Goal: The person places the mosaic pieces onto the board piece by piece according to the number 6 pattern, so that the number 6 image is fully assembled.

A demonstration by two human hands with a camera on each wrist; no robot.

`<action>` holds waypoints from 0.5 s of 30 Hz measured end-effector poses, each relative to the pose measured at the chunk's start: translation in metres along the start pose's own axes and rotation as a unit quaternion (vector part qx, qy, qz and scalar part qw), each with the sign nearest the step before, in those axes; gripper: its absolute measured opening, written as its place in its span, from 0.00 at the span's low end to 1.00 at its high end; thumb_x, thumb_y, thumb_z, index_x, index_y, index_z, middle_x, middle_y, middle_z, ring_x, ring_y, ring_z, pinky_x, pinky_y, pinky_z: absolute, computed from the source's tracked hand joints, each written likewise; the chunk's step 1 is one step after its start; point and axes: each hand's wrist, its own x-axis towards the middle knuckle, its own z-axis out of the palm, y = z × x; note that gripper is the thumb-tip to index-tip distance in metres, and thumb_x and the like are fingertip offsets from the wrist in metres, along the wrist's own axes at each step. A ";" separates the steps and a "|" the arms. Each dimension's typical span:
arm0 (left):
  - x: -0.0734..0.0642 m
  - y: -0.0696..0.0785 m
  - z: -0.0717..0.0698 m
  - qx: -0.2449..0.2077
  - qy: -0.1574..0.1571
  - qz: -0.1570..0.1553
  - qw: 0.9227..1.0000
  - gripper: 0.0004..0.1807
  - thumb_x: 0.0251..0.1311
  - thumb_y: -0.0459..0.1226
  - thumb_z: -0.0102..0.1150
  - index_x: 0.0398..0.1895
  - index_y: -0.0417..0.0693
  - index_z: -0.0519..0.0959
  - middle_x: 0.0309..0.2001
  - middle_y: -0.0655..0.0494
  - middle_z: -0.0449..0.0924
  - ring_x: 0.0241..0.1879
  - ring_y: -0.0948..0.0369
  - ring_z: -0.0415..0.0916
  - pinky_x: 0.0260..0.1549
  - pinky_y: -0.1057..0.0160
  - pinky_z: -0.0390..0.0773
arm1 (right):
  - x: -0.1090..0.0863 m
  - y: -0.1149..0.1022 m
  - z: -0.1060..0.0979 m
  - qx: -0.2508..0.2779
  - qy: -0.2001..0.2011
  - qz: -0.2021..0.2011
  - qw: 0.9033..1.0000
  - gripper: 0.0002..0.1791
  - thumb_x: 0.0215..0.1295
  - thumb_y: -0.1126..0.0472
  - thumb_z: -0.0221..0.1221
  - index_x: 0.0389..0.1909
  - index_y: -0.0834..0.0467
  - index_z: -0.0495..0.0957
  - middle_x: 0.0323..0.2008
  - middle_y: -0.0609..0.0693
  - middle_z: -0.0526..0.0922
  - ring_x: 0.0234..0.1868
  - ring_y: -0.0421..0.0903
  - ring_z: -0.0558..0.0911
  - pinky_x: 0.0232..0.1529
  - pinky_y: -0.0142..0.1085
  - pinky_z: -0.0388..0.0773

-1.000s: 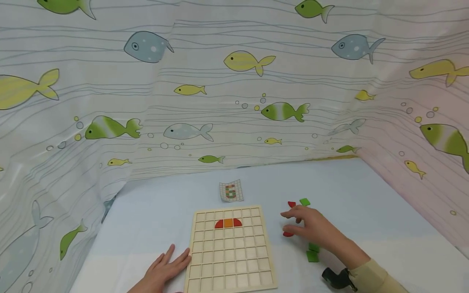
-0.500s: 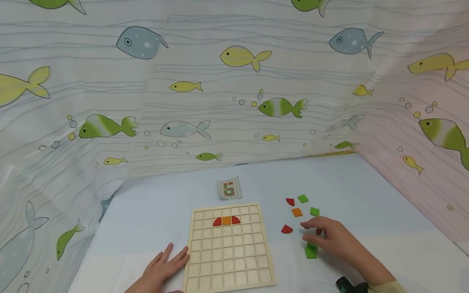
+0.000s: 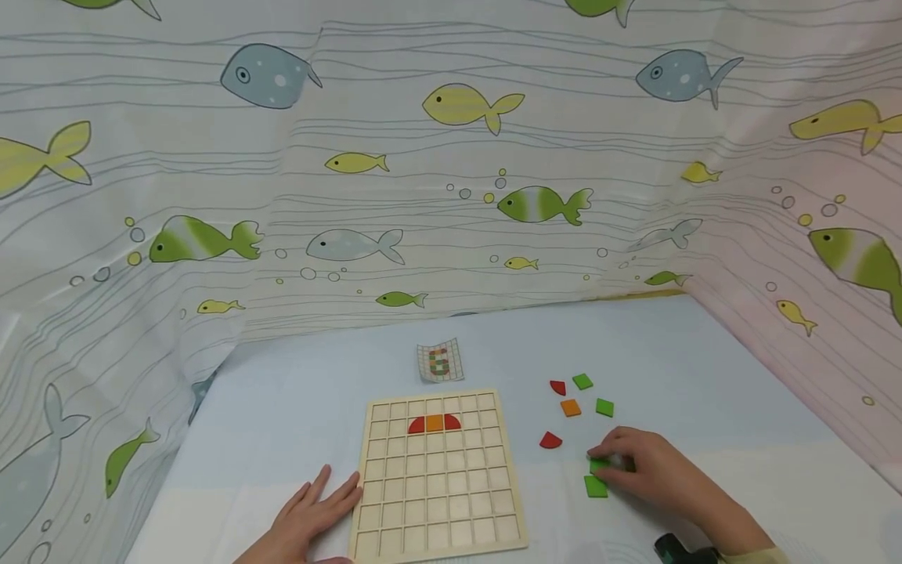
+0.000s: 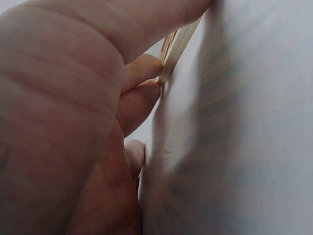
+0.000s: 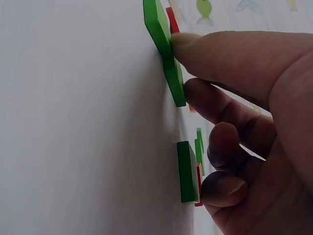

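My right hand (image 3: pixel 655 470) pinches a green square tile (image 5: pixel 174 81) between thumb and index finger, low over the tabletop. A second green tile (image 3: pixel 596 487) lies against its near edge. In the right wrist view another green tile (image 5: pixel 186 171) stands by the curled lower fingers; the hand hides it in the head view. My left hand (image 3: pixel 310 513) lies flat with spread fingers, its fingertips touching the left edge of a wooden grid board (image 3: pixel 448 469). On the board, an orange square (image 3: pixel 434 423) sits between two red quarter-round tiles (image 3: pixel 417 424) in one row.
Right of the board lie two red quarter-round tiles (image 3: pixel 551 440), an orange square (image 3: pixel 570 407) and two green squares (image 3: pixel 604 407). A small printed pattern card (image 3: pixel 440 361) lies behind the board. A fish-print curtain (image 3: pixel 423 196) surrounds the table.
My right hand has moved away from the red tiles, rightward and nearer to me, and its fingers have closed on a green tile. My left hand stays at the board's edge.
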 end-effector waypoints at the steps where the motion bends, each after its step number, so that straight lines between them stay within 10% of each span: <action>1: 0.000 0.000 0.000 -0.001 -0.001 0.002 1.000 0.40 0.59 0.57 0.64 0.72 0.52 0.69 0.72 0.56 0.64 0.69 0.81 0.20 0.58 0.81 0.24 | 0.000 0.000 0.000 -0.003 0.000 -0.001 1.000 0.12 0.59 0.50 0.70 0.44 0.42 0.87 0.36 0.30 0.78 0.34 0.32 0.73 0.33 0.30 0.73; 15: 0.000 -0.002 0.000 0.002 0.004 0.017 1.000 0.39 0.61 0.55 0.63 0.73 0.51 0.67 0.72 0.55 0.64 0.70 0.81 0.19 0.59 0.80 0.25 | 0.000 0.000 0.001 -0.037 0.024 0.001 0.999 0.11 0.59 0.56 0.70 0.43 0.43 0.87 0.36 0.28 0.76 0.37 0.30 0.75 0.38 0.32 0.77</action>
